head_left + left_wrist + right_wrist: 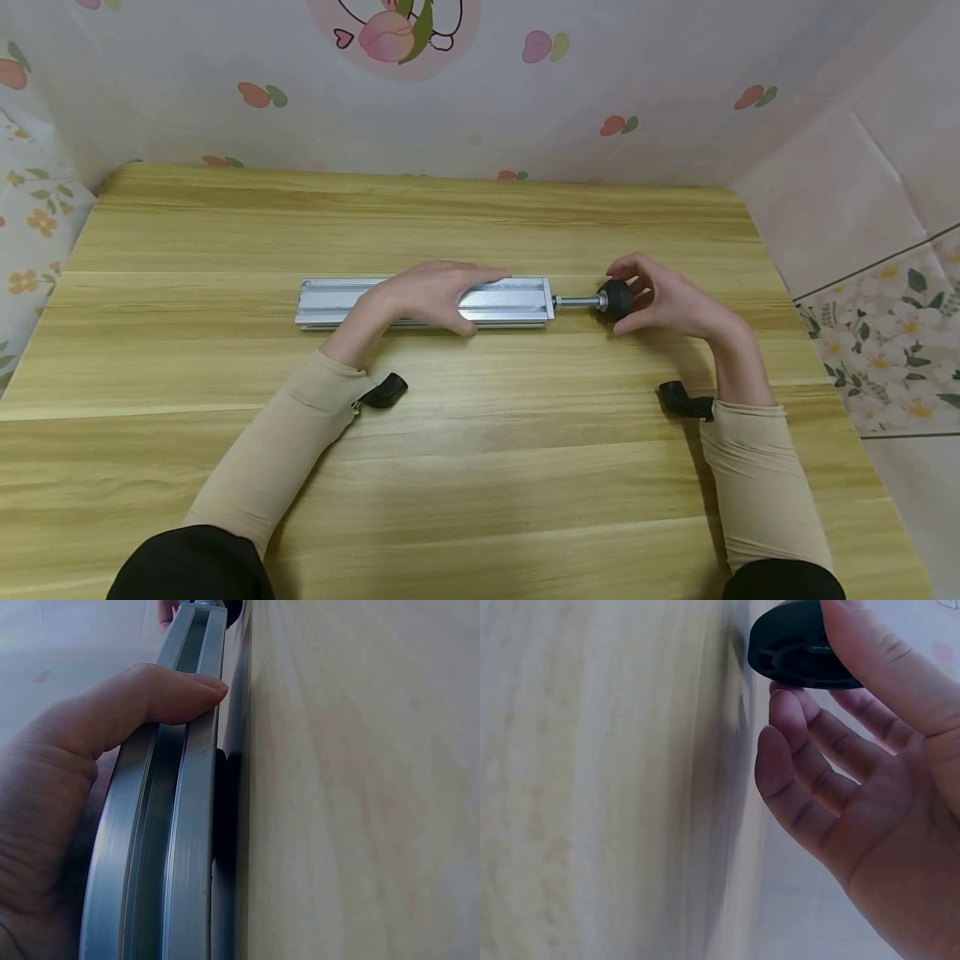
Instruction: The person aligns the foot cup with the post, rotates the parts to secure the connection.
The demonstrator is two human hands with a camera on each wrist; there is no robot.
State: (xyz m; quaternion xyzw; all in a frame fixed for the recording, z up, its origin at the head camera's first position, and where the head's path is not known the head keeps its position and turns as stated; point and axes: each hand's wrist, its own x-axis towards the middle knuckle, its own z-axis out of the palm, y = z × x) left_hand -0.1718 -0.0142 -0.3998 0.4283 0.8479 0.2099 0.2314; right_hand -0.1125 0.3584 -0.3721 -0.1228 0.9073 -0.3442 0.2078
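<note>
Left sleeve: beige point(273, 454), black wrist camera point(385, 392) clipped on, reaching over the wood-grain tabletop point(480, 483).
Aluminium profile: silver slotted extrusion point(495, 302) lying crosswise around mid-table. Can't tell if its whole underside sits flat, there's a dark gap in the left wrist view.
Profile feel: I'd bet stiff and fairly weighty, not fragile. Bare metal is smooth, so probably a bit slick, though the slots should give some bite.
Left hand: point(431, 296) draped over the profile right of its middle, thumb along the near side and fingers over the far side, so it's spread about as wide as the bar and gripping it. Decent spot imo, steadies it near the hardware end.
End cap: flat piece point(548, 298) closing the bar's right end.
Threaded stud: thin metal rod point(577, 302) sticking out rightward from there, a nut point(602, 300) by the foot. Likely rigid; I wouldn't lift by it.
Levelling foot: black round one point(618, 300) on the stud's outer end, looks rubber or plastic, so likely grippier. Rim's the place to hold.
Right hand: point(667, 300) fingers and thumb curved into a C round the foot's rim, looks like a light pinch; can't tell how firm.
</note>
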